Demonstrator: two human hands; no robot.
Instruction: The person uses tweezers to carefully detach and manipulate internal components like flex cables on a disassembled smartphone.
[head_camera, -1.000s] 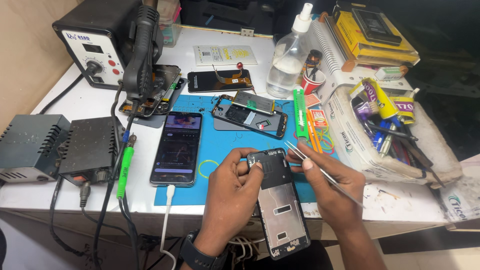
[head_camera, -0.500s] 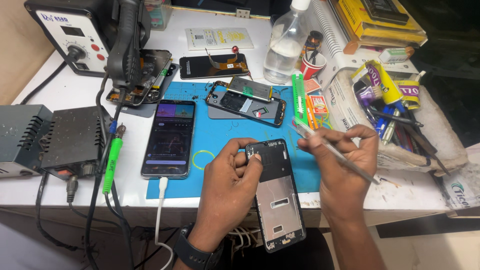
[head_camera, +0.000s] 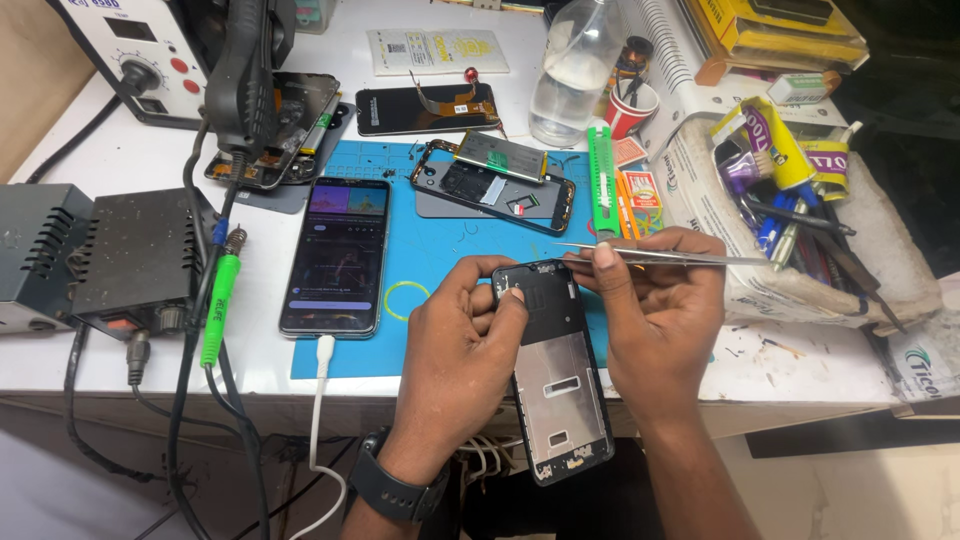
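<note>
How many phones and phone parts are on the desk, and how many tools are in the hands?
Working phone with lit screen: 1
Opened phones with insides showing: 2
Loose black screen panel with orange ribbon: 1
Black phone frame held in left hand: 1
Silver metal tweezers in right hand: 1
Total: 6

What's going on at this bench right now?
A person is working on a stripped phone frame at the table's front edge. The left hand grips the frame's top end, thumb pressed on it. The right hand holds metal tweezers pointing left just above the frame. A lit phone on a charging cable lies on the blue mat.
</note>
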